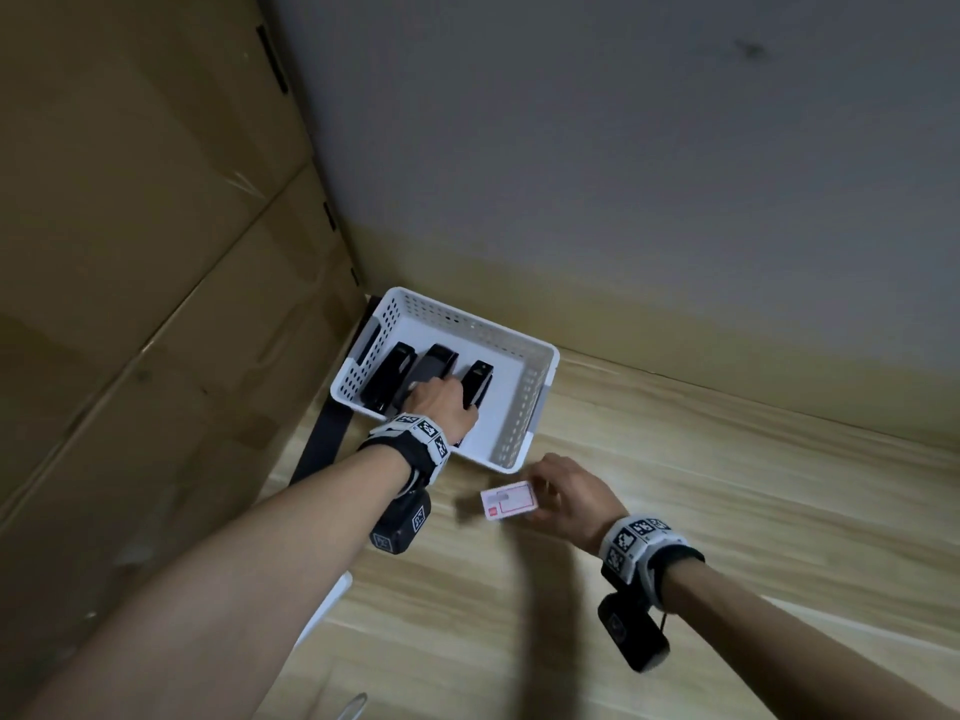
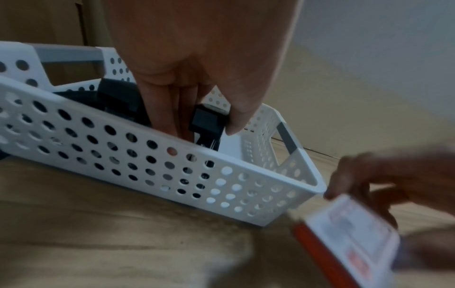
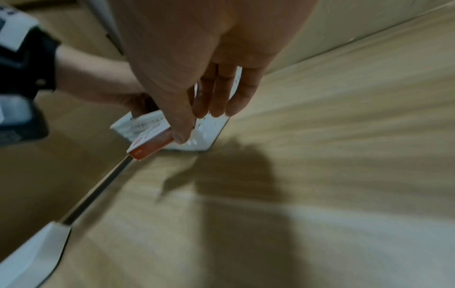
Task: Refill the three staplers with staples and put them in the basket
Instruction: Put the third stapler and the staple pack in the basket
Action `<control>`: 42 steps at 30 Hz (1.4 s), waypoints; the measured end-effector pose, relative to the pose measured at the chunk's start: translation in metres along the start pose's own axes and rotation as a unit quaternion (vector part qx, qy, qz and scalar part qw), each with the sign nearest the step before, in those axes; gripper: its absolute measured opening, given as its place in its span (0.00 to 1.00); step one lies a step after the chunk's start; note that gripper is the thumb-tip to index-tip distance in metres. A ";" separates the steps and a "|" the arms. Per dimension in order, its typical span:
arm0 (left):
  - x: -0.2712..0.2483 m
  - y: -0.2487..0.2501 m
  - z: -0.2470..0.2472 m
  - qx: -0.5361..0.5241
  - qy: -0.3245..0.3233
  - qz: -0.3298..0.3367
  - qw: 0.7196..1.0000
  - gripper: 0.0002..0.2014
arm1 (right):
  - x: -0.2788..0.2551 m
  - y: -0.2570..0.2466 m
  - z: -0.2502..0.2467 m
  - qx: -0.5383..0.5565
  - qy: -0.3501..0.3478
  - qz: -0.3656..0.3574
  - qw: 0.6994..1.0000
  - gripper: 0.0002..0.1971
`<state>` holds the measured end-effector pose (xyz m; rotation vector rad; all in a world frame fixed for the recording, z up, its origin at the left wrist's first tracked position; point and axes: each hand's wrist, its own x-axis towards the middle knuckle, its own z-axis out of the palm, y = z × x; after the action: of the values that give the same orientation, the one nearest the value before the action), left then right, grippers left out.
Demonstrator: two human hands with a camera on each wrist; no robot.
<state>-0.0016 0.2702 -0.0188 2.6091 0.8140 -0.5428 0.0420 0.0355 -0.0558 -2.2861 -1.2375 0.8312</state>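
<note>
A white perforated basket point(image 1: 524, 407) point(image 2: 123, 155) stands at the table's far left corner. Three black staplers lie in it side by side: left point(image 1: 389, 374), middle point(image 1: 435, 363), right point(image 1: 479, 379). My left hand point(image 1: 441, 400) point(image 2: 202, 132) reaches into the basket, and its fingers and thumb grip the rightmost stapler point(image 2: 205, 120). In front of the basket, my right hand point(image 1: 540, 491) point(image 3: 197, 126) pinches a small white and red staple box point(image 1: 508, 500) point(image 3: 147, 140) point(image 2: 352, 233) just above the table. The box is blurred in both wrist views.
Tall cardboard boxes point(image 1: 130, 252) close off the left side and a grey wall point(image 1: 623, 148) runs behind. The wooden table point(image 1: 701, 485) stretches right and toward me. A black strip point(image 1: 322, 439) hangs at the table's left edge, with a white piece point(image 1: 332, 600) lower down.
</note>
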 end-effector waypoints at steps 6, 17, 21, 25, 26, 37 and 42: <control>-0.007 -0.013 -0.013 -0.059 -0.025 0.010 0.998 0.18 | 0.018 -0.009 -0.030 -0.064 -0.014 -0.024 0.998 0.21; -0.021 -0.035 -0.018 0.084 -0.109 0.111 0.984 0.12 | 0.030 -0.021 -0.036 -0.062 0.130 -0.033 0.989 0.18; -0.025 -0.036 -0.020 0.102 -0.100 0.119 0.983 0.12 | 0.034 -0.025 -0.041 -0.084 0.141 0.024 0.986 0.15; -0.026 -0.037 -0.016 0.124 -0.089 0.120 0.981 0.13 | 0.034 -0.029 -0.039 -0.100 0.119 0.052 0.987 0.19; -0.026 -0.039 -0.014 0.128 -0.079 0.120 0.981 0.13 | 0.035 -0.029 -0.038 -0.101 0.117 0.055 0.986 0.21; -0.028 -0.030 0.000 0.046 -0.011 0.110 0.993 0.14 | 0.046 -0.030 -0.031 -0.105 0.091 0.119 0.983 0.24; -0.020 -0.032 0.004 0.028 -0.025 0.092 0.995 0.15 | 0.051 -0.024 -0.034 -0.068 0.070 0.154 0.983 0.27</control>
<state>-0.0369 0.2836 -0.0198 2.6744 0.5416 -0.5834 0.0721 0.0887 -0.0324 -2.6414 -0.9181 0.6886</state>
